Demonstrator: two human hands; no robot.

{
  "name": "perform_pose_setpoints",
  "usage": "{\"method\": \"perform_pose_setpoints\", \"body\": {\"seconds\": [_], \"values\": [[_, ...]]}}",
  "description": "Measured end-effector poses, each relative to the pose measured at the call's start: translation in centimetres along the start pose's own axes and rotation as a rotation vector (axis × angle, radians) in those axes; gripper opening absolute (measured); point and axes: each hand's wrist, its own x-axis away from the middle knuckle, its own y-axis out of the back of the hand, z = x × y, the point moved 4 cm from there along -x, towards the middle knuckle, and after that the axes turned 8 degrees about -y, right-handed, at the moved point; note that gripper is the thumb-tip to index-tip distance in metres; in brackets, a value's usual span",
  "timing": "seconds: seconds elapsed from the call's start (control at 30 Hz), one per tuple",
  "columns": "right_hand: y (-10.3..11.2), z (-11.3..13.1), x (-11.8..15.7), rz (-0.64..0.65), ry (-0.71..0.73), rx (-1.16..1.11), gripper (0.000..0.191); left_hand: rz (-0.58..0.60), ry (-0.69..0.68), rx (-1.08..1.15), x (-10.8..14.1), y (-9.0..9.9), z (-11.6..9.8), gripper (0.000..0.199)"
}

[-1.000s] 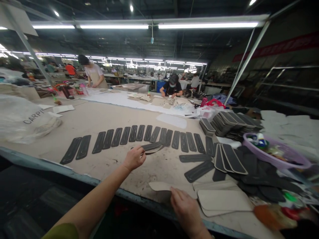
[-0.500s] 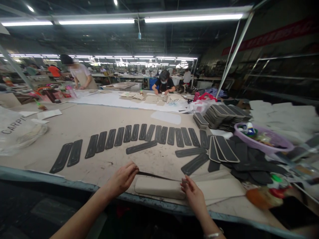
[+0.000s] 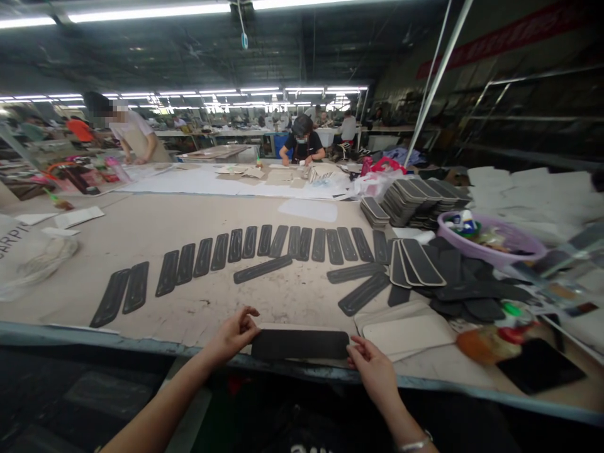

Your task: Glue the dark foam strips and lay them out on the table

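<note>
A flat black panel (image 3: 299, 345) with rounded corners lies level at the table's front edge. Its left end is pinched between the thumb and fingers of my left hand (image 3: 232, 333). At the opposite end, my right hand (image 3: 375, 370) grips the corner with thumb and fingertips. Under the black panel a cream panel (image 3: 306, 326) shows only as a thin rim, the rest being covered. Just right of it rests a stack of cream panels (image 3: 408, 332). Beyond my hands, many black panels with glossy streaks (image 3: 234, 245) stand in a curved row across the table.
Black panels with pale edges (image 3: 425, 263) overlap at the right, before taller stacks (image 3: 408, 196). A purple basin (image 3: 491, 244) holds small items. Nearer lie an orange bottle (image 3: 484, 349) and a black flat object (image 3: 540, 366). A plastic bag (image 3: 33, 264) sits left. Two co-workers stand across the table.
The black panel, seen almost edge-on between my hands before, is now laid flat over the cream panel. My right hand has closed on its right end. The view has tipped slightly downward.
</note>
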Motion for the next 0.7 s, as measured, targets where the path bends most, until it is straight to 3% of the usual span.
{"method": "perform_pose_setpoints", "body": {"seconds": [0.1,0.2,0.37,0.7], "values": [[-0.5,0.1,-0.8,-0.03,0.089,0.245,0.037,-0.026,0.13,0.074,-1.1,-0.7,2.8,0.032],[-1.0,0.0,-1.8,-0.056,0.119,0.378,0.025,-0.047,0.212,-0.006,-2.1,-1.0,4.2,0.023],[-1.4,0.0,-2.6,-0.079,0.118,0.496,0.013,-0.027,0.313,-0.134,-2.4,-1.4,5.2,0.014],[-1.5,0.8,-2.8,-0.059,0.041,0.625,0.006,-0.012,0.357,-0.19,-2.2,-1.5,6.0,0.024]]}}
